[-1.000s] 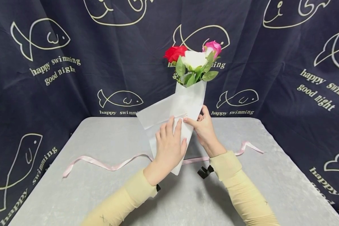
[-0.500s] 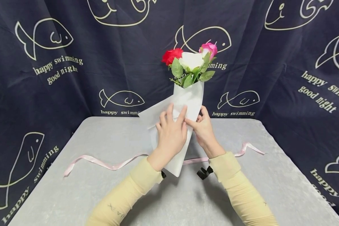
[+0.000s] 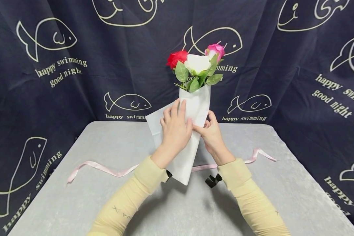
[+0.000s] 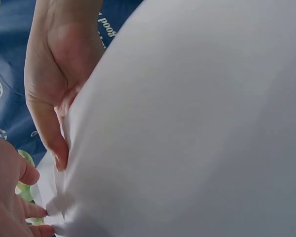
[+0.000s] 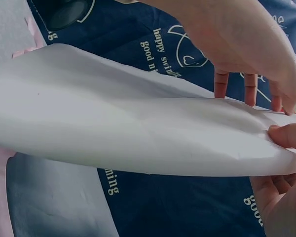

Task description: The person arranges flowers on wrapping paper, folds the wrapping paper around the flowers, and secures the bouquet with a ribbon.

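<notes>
White wrapping paper is folded in a cone around three artificial roses, its narrow end toward the person. A red rose, a white rose and a pink rose show above its top edge with green leaves. My right hand grips the cone's right side, thumb in front and fingers behind. Flat on the front of the paper lies my left hand, its fingers stretched upward. In the right wrist view the left hand's fingertips touch the paper. A loose flap of paper sticks out on the left.
A pale pink ribbon lies across the grey table, passing under the bouquet and out to the right. Black strap pieces hang at the wrists. A dark blue cloth with fish drawings stands behind the table.
My left hand slides up the paper and its fingers come closer together. The bouquet tilts slightly left, more upright. My right hand keeps its grip almost in place.
</notes>
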Demonstrator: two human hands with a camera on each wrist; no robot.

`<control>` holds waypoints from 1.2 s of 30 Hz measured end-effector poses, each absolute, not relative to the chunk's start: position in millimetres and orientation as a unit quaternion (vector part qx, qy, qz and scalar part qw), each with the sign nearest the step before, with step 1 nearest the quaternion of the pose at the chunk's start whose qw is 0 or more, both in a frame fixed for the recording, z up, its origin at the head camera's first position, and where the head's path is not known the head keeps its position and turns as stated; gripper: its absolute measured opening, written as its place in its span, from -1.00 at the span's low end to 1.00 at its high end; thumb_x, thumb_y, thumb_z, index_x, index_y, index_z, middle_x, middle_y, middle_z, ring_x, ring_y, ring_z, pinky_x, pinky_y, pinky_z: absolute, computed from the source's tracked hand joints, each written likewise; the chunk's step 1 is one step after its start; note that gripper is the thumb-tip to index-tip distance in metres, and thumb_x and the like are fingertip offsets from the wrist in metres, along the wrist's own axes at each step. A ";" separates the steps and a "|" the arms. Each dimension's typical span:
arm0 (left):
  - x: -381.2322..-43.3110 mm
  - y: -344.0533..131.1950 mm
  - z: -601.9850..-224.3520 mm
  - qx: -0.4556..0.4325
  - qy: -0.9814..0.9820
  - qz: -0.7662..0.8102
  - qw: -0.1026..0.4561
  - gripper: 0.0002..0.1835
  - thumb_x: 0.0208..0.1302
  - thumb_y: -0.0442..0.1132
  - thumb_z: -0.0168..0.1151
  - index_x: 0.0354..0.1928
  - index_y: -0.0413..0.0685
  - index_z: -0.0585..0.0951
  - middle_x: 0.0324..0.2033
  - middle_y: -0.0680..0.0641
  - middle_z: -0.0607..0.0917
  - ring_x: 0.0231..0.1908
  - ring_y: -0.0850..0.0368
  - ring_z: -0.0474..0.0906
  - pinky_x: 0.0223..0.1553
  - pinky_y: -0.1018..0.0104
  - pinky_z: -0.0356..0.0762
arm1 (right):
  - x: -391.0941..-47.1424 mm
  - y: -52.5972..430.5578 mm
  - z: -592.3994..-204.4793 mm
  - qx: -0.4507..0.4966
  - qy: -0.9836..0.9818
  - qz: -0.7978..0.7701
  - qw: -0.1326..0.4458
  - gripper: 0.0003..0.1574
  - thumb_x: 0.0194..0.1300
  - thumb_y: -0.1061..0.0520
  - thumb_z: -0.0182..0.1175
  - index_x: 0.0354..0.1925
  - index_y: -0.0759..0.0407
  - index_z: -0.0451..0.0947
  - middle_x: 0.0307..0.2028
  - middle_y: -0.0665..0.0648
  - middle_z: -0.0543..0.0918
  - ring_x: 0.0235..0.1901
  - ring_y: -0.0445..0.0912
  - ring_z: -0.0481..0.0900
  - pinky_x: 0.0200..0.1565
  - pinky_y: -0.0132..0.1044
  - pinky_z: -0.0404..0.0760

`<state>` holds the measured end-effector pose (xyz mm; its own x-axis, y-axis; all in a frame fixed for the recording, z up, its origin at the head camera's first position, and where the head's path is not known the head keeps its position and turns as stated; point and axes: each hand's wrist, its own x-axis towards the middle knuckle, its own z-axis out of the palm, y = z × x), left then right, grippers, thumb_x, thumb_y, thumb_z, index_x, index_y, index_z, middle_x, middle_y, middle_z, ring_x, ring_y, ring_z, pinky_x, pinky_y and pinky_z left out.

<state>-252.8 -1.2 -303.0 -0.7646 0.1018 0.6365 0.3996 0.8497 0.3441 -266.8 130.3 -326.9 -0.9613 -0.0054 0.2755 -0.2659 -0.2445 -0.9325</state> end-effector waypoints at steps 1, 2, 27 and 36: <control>-253.0 -2.0 -303.4 -0.138 -0.908 -0.243 0.313 -0.38 0.33 -0.09 -0.01 0.41 0.01 0.17 0.37 -0.04 0.17 0.17 -0.12 0.16 -0.09 0.00 0.23 | -267.1 130.5 -327.1 0.111 -0.608 0.782 0.084 -0.21 0.03 0.56 0.21 0.11 0.01 0.21 -0.18 0.04 0.61 -0.22 -0.16 0.64 -0.29 -0.32 0.63; -253.2 -2.6 -304.0 -0.139 -0.906 -0.251 0.313 -0.38 0.32 -0.10 0.00 0.40 -0.01 0.18 0.36 -0.04 0.18 0.17 -0.11 0.16 -0.09 0.00 0.23 | -267.3 130.6 -327.2 0.112 -0.606 0.783 0.085 -0.21 0.02 0.57 0.20 0.11 0.02 0.21 -0.19 0.04 0.61 -0.23 -0.16 0.64 -0.28 -0.32 0.63; -229.6 2.1 -349.4 -0.167 -0.852 -0.415 0.273 -0.12 0.10 -0.19 0.34 0.38 -0.20 0.07 0.14 -0.22 0.32 0.09 -0.07 0.29 0.03 0.08 0.44 | -268.0 134.7 -318.3 0.104 -0.581 0.802 0.094 -0.22 0.03 0.57 0.21 0.11 0.03 0.21 -0.24 0.07 0.64 -0.26 -0.15 0.65 -0.27 -0.37 0.63; -236.9 -4.5 -348.2 -0.175 -0.784 -0.555 0.216 -0.26 0.10 -0.32 0.36 0.31 -0.12 0.23 0.02 -0.15 0.53 -0.10 0.00 0.52 -0.26 0.24 0.55 | -265.9 136.3 -317.7 0.102 -0.601 0.787 0.094 -0.24 0.03 0.52 0.25 0.10 0.02 0.24 -0.29 0.03 0.66 -0.30 -0.18 0.65 -0.35 -0.39 0.61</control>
